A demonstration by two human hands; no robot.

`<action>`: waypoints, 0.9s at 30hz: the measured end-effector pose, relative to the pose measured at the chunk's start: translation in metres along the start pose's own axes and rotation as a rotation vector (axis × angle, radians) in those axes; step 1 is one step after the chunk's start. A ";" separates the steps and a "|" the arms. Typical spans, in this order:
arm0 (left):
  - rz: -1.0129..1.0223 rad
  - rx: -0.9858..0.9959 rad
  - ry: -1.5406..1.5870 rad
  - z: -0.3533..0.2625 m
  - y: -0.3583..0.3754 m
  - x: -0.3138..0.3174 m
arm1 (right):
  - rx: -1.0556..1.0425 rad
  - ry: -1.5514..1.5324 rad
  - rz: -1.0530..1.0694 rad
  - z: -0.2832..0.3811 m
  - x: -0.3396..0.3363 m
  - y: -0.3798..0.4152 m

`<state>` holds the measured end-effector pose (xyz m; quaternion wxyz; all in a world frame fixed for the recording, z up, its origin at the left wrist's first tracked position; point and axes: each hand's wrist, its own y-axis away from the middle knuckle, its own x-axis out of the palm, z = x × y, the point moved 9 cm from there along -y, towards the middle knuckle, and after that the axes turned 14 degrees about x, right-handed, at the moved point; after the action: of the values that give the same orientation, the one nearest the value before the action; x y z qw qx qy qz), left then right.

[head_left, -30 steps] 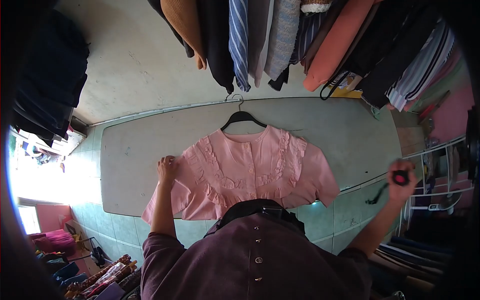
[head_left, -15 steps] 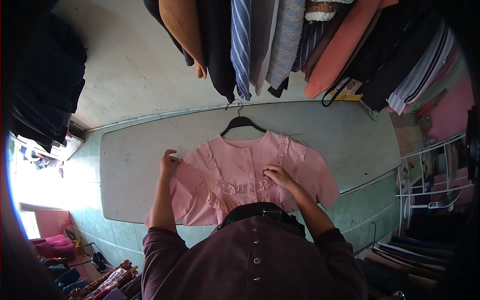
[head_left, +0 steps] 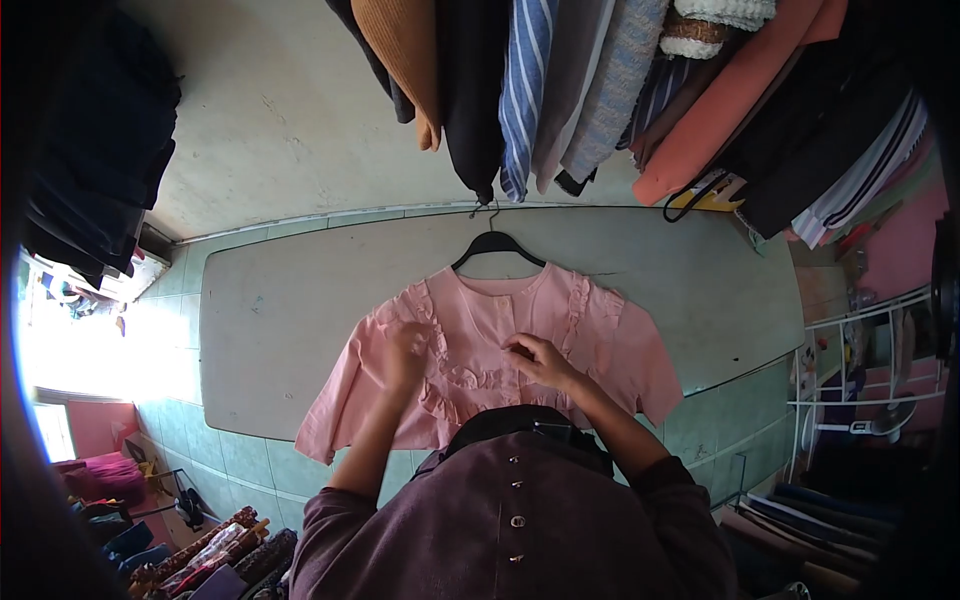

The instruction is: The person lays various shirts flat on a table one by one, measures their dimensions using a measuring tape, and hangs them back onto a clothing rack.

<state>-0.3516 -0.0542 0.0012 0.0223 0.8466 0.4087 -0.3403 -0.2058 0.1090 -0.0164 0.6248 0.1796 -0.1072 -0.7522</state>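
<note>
A pink blouse (head_left: 480, 320) with ruffles and a buttoned front lies on a grey board, a black hanger (head_left: 499, 243) inside its neck. My left hand (head_left: 405, 355) is over the blouse's left part, near the ruffle; it is smeared by motion and its fingers are hard to make out. Near the button strip at the middle, my right hand (head_left: 540, 361) has its fingers curled together at the cloth; what they hold, if anything, is hidden.
Several garments (head_left: 525, 90) hang above the far side of the grey board (head_left: 270, 330). Dark clothes (head_left: 100, 150) hang at the left. A white rack (head_left: 870, 397) stands at the right, and folded or rolled fabrics (head_left: 220, 560) lie at the lower left.
My left hand has moved right, from the sleeve edge to over the blouse's front. The left sleeve now lies spread outward. My right hand has shifted slightly left relative to the blouse.
</note>
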 end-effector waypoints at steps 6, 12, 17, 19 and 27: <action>0.141 -0.443 0.953 -0.016 0.048 0.097 | -0.059 0.145 0.077 0.019 0.033 -0.015; -0.122 -0.263 0.375 0.019 0.024 0.035 | -0.242 0.480 -0.093 0.013 0.013 -0.019; -0.356 -0.483 -0.162 0.087 0.010 -0.054 | 0.054 0.526 -0.400 -0.012 -0.077 -0.015; -0.384 -0.548 -0.163 0.121 0.011 -0.052 | 0.073 0.547 -0.414 -0.021 -0.083 -0.017; -0.301 -0.449 -0.357 0.108 -0.003 -0.054 | 0.100 0.561 -0.467 -0.018 -0.102 -0.010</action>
<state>-0.4378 -0.1227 -0.0489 0.2293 0.6775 0.5839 -0.3840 -0.1914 0.2120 -0.0229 0.4316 0.4287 0.0754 -0.7901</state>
